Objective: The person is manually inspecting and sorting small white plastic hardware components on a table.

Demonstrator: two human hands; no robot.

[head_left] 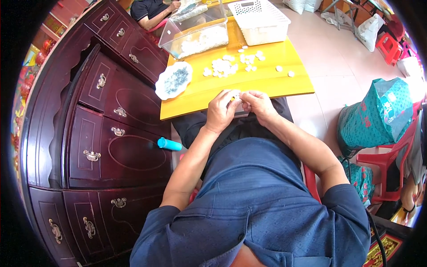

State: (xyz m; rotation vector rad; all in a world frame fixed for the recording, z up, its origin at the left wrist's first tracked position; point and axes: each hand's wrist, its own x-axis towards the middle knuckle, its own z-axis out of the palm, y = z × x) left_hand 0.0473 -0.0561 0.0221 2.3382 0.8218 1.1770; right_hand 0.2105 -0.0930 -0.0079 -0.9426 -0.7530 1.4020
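Observation:
At the near edge of the yellow table [275, 84], my left hand [221, 110] and my right hand [260, 107] meet with fingertips pinched. Between them is a small white piece [237, 96], mostly covered by the fingers; its exact kind is too small to tell. A touch of yellow shows beside the left fingertips. Just beyond the hands lies a loose heap of small white pieces [222, 67], with a few strays to the right. Left of the heap sits a white scalloped dish [187, 71] filled with tiny dark grey-blue parts.
A clear plastic bin [171, 38] holding white pieces and a white perforated basket [267, 20] stand at the table's far side. Another person [153, 13] sits beyond. Dark wooden drawers [133, 102] line the left; a teal bag [373, 113] and red chair [391, 155] stand right.

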